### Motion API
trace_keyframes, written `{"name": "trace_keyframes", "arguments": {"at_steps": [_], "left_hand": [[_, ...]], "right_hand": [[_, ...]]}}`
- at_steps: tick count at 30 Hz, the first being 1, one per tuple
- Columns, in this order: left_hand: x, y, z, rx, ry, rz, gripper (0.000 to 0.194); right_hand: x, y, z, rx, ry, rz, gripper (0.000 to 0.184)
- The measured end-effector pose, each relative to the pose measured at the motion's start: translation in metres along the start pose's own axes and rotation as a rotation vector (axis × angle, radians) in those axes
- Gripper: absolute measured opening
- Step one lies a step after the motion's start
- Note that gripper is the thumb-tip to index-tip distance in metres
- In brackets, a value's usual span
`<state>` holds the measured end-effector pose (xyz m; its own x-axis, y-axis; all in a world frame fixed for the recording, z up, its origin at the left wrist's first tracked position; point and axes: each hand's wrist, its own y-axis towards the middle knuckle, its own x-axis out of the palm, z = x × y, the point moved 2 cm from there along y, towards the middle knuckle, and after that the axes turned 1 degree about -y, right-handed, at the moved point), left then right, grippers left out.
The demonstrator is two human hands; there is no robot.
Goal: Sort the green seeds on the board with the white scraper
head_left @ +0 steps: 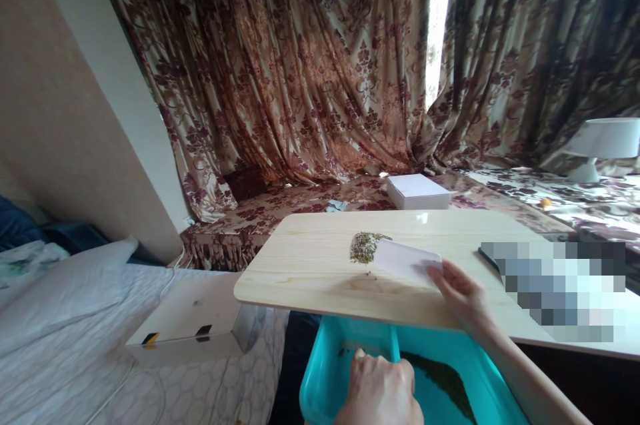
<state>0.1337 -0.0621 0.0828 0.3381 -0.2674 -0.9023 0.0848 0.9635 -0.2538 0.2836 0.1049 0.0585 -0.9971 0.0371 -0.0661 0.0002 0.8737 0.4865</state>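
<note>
My right hand [460, 291] pinches one end of a thin, flat white plastic piece [407, 260], like a scraper or lid, just above the wooden tabletop. Its far edge meets a small heap of greenish and white grains [367, 248], too fine to name. A few loose grains lie in front of the heap. Below the table's front edge is a teal divided tray [311, 378]. My left hand [380, 388] is closed over its dividing wall and seems to grip it; the fingertips are hidden. Dark green grains [447, 381] lie in the tray's right compartment, with a few specks in the left.
The light wooden tabletop [300, 265] has a dark-edged, blurred-out object [560, 291] at its right. A white box [419, 191] stands behind it. Another flat white box [195, 315] lies on the bed at left. A white lamp [605, 138] stands far right.
</note>
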Motion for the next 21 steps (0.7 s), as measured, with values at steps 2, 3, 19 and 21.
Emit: {"name": "trace_keyframes", "arguments": {"at_steps": [2,3,19,21], "left_hand": [[0.0001,0.0005,-0.0001,-0.005,-0.002,0.007,0.038],[0.0002,0.0011,-0.0002,-0.008,-0.002,0.009,0.038],[-0.0014,0.0047,0.0041,-0.039,0.007,-0.005,0.039],[-0.0032,0.0042,0.0039,-0.04,0.012,-0.011,0.039]], "right_hand": [[0.0,0.0003,0.0004,-0.008,-0.005,0.002,0.036],[0.0,0.0003,0.0005,-0.011,-0.008,0.002,0.035],[-0.0006,-0.0003,-0.0011,-0.008,-0.009,-0.001,0.033],[-0.001,-0.0011,-0.0016,0.01,-0.026,0.003,0.032]]}}
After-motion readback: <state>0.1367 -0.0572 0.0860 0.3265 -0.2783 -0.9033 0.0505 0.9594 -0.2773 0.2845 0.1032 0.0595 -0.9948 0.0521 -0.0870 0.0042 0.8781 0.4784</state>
